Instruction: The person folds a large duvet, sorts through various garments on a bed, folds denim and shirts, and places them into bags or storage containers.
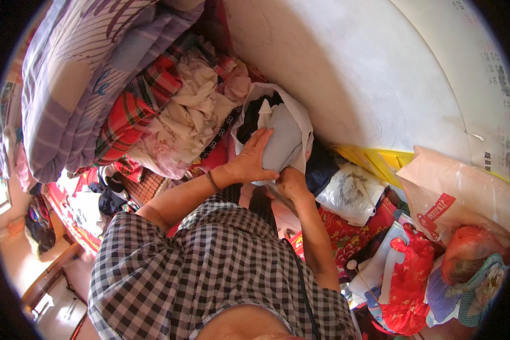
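Observation:
A white bag (300,111) stands open before me, with folded light grey cloth (284,134) and black cloth (251,111) inside it. My left hand (255,159), a dark bracelet on its wrist, rests with spread fingers against the grey cloth at the bag's near left side. My right hand (292,183) has its fingers curled at the near rim of the bag; the fingertips are partly hidden, and whether they pinch the rim or the cloth does not show. Dark blue cloth (321,172) lies just right of the bag.
Left of the bag are crumpled floral bedding (165,144), red plaid cloth (127,119) and a big striped quilt (80,85). A pale wall (323,63) rises behind. To the right lie a clear plastic bag (350,193), a pink bag (459,187) and red garments (408,284).

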`<action>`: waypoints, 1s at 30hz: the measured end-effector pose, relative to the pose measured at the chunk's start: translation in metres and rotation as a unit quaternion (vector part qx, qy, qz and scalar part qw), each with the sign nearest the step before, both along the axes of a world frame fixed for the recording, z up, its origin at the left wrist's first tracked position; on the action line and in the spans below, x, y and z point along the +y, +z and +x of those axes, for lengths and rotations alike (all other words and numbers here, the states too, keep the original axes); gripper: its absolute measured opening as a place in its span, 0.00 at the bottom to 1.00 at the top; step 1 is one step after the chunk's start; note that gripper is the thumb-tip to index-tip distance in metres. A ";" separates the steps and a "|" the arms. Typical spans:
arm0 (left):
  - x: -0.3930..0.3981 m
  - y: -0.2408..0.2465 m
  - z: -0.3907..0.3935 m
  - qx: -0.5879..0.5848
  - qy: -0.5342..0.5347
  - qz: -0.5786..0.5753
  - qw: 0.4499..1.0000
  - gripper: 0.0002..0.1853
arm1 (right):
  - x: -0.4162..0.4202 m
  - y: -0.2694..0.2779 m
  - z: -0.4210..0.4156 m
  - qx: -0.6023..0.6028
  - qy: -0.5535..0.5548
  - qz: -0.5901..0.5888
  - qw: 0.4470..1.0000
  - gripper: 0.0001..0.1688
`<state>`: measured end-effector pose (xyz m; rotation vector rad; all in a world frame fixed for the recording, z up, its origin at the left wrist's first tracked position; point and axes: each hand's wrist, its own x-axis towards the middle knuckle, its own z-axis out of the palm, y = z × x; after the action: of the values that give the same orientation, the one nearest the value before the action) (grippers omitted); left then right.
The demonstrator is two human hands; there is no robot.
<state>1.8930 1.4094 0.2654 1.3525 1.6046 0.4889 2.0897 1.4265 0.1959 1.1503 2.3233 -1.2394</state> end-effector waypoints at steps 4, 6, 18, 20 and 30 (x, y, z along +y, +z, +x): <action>0.021 -0.017 0.011 -0.012 0.063 0.082 0.995 0.41 | 0.004 0.015 -0.004 0.024 0.103 -0.020 0.994 0.14; 0.039 -0.027 0.014 -0.009 0.092 0.100 0.991 0.38 | 0.007 0.033 -0.015 0.038 0.176 0.009 0.984 0.14; 0.012 -0.045 0.024 0.037 -0.025 0.070 0.997 0.35 | 0.018 0.078 -0.020 0.194 0.014 0.058 0.979 0.06; 0.005 -0.046 0.023 0.074 -0.074 0.014 0.994 0.36 | 0.020 0.081 -0.020 0.193 0.005 0.066 0.979 0.06; 0.037 -0.058 0.041 0.123 -0.220 0.003 0.968 0.28 | 0.031 0.097 -0.029 0.151 0.070 0.074 0.983 0.08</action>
<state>1.9337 1.4465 0.2076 1.7668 1.4300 0.0576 2.0608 1.4578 0.2930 0.8714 2.7068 -1.2830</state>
